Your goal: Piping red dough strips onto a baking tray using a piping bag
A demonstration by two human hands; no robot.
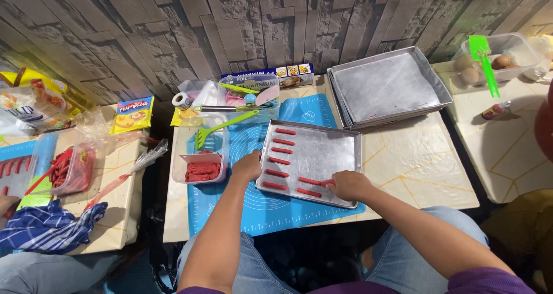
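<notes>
Working from the baking tray (322, 155) as my landmark, I go leftward first: a clear tub of red dough (201, 167) stands just beside the tray's left edge, with a green spatula (222, 128) resting across its top. My left hand (247, 166) sits at the tray's left rim, fingers curled onto the edge — it looks like a steadying hold, though I cannot tell how firmly it clamps. Inside the tray, red dough sticks (279, 155) lie in a column along the left side, each apart from the next and roughly parallel. Toward the tray's near right corner my right hand (348, 184) is closed lightly around the end of one red stick (314, 181), which lies on the metal, angled a little against the others.

To do this well, I judge the stick should go down straight, parallel to its neighbours and clear of them — a soft strip would bend if pinched hard, so a light release matters. Keeping the left hand on the rim should stop the tray sliding on the blue mat (271, 207) beneath. Behind the tray, right of it, stacked empty trays (389, 86) wait.
</notes>
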